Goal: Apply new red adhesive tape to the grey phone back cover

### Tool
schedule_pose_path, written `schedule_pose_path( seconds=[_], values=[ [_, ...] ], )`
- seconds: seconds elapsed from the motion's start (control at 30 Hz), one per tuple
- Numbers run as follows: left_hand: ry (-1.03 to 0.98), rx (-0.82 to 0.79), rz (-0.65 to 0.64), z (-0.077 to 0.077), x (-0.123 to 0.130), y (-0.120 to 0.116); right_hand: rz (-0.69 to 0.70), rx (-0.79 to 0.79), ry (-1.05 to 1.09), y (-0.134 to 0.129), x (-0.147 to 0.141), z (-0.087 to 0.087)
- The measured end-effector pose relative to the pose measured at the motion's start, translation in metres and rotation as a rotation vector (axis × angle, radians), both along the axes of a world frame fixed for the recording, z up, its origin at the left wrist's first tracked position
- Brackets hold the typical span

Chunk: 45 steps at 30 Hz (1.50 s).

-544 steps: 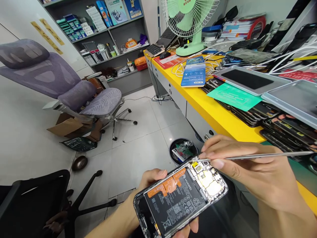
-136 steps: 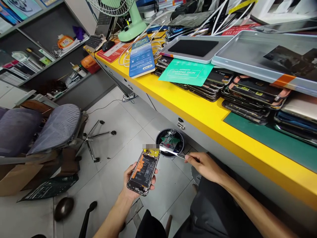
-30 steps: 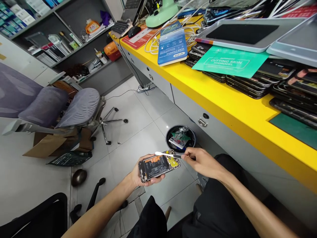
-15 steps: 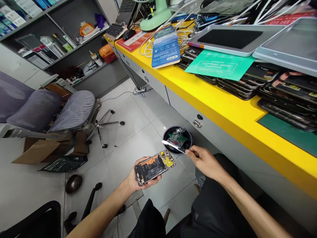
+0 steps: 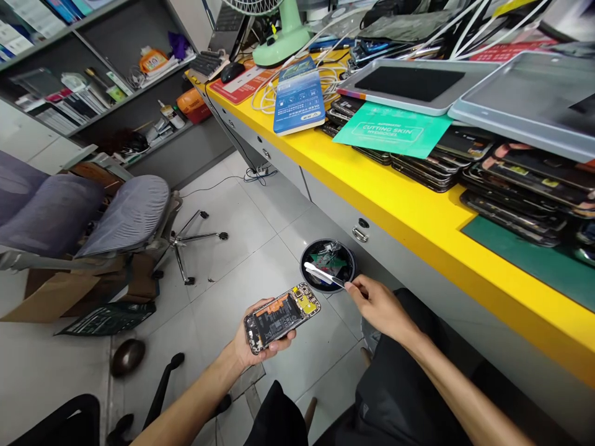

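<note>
My left hand (image 5: 246, 337) is closed around an opened smartphone (image 5: 282, 319), tilted over the floor. Its black battery, orange flex strip and the yellow-covered circuit board at the far end lie exposed. To the right, my right hand (image 5: 376, 303) pinches a slim tool (image 5: 338, 281) with a dark shaft and a long white end; I cannot make out its exact kind. That white end points left, above and beyond the phone's board, apart from it. From this angle it overlaps a round black waste bin (image 5: 302, 263) standing on the floor, with wrappers and scraps inside.
At right runs a yellow workbench (image 5: 339, 179) carrying stacked phone parts (image 5: 418, 170), a green card (image 5: 385, 131), a blue box (image 5: 299, 99), grey trays (image 5: 520, 93) and a green fan (image 5: 283, 43). A grey chair (image 5: 130, 210) and cardboard boxes (image 5: 41, 288) stand left.
The view has shifted slightly, so bench, chair and bin sit a little further left. Both hands keep their holds; the tool's white end now shows a wider, lighter side.
</note>
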<state>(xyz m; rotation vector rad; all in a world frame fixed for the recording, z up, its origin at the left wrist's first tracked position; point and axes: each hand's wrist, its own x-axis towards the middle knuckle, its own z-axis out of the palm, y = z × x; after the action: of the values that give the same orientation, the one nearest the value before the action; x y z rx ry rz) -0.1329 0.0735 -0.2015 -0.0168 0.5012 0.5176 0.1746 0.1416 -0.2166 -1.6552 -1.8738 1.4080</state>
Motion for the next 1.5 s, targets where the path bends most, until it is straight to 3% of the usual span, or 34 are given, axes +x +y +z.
schedule_pose_path(
  seconds=[0.53,0.93,1.2,1.5],
  values=[
    [-0.066,0.045,0.042,-0.012,0.001,0.007,-0.009,-0.008,-0.032,0.003,-0.003,-0.009],
    [0.083,0.052,0.086,-0.002,0.002,0.005,-0.085,-0.011,0.010,0.000,-0.005,-0.003],
    [0.164,0.131,0.273,0.006,0.017,0.008,-0.120,-0.092,0.122,-0.021,0.002,0.004],
    [0.229,0.132,0.326,0.009,0.018,0.003,-0.196,0.030,0.078,-0.033,0.003,0.015]
  ],
)
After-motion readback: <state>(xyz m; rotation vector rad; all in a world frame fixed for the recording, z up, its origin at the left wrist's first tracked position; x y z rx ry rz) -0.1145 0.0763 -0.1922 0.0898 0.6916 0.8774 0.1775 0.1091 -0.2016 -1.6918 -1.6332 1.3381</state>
